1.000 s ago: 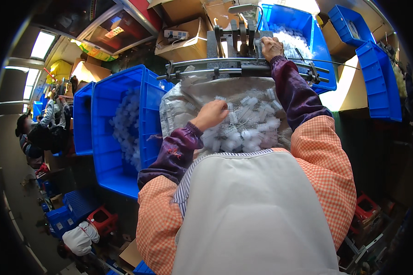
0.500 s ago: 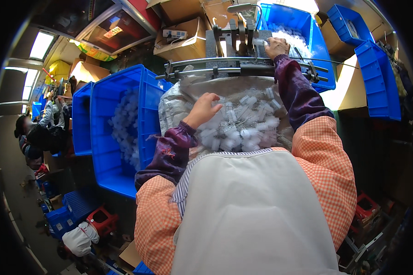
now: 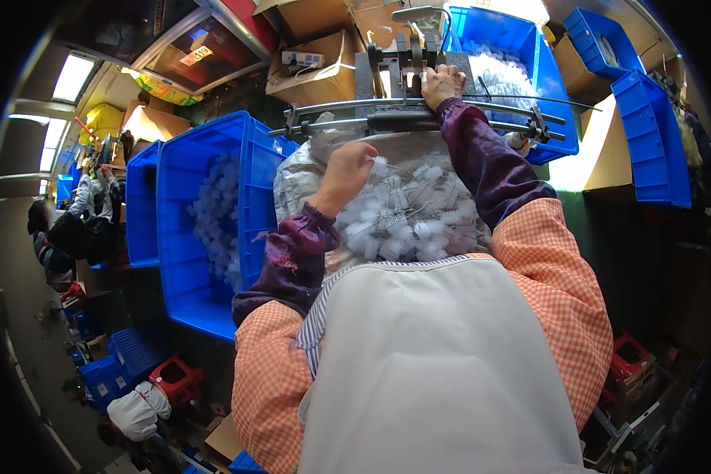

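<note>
Hands [image 3: 444, 87], right grip unclear, overlapping bristly pieces [image 3: 419, 217]

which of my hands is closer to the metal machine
Right. Your right hand is at the machine, on its right side; your left hand is nearer your body, by the pile of white bristled pieces.

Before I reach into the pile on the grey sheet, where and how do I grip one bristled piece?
Probably pinch its broad bristled end, coming from above at the edge of the pile. The thin stems seem to cross mid-pile while many bristled ends fan outward, so an outer end looks easiest to separate. The pile's top lies open.
</note>
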Demonstrator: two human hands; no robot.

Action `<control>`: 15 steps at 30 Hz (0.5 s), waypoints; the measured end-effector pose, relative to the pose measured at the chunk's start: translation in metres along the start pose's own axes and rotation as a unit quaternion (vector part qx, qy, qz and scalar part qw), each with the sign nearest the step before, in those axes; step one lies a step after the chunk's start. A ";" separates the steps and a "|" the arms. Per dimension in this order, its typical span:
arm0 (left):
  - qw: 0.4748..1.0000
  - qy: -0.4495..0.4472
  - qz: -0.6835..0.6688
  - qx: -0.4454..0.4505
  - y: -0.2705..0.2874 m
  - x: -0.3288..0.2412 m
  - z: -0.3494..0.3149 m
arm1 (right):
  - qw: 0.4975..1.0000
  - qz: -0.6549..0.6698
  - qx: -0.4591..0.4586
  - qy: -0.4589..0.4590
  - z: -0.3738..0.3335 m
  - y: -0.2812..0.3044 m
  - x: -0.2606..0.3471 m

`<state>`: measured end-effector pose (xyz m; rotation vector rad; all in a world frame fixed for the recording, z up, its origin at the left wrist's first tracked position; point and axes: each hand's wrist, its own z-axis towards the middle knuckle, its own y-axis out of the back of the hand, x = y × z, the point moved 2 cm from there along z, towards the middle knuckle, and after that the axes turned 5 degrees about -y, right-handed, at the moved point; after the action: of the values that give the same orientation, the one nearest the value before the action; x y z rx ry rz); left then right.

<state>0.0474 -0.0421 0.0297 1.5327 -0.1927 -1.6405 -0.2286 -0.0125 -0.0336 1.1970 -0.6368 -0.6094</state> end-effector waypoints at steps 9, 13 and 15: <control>0.998 0.011 -0.053 -0.019 0.003 0.008 0.000 | 1.000 -0.005 0.017 -0.010 0.003 0.005 -0.041; 0.999 0.006 -0.051 0.000 -0.001 0.002 0.008 | 0.996 0.015 0.076 -0.044 0.020 0.001 -0.073; 0.999 0.004 -0.044 0.004 -0.001 -0.005 0.012 | 0.995 -0.020 0.096 -0.032 0.023 0.008 -0.074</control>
<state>0.0356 -0.0431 0.0355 1.5734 -0.1282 -1.7033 -0.2952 0.0282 -0.0295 1.3771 -0.7399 -0.6324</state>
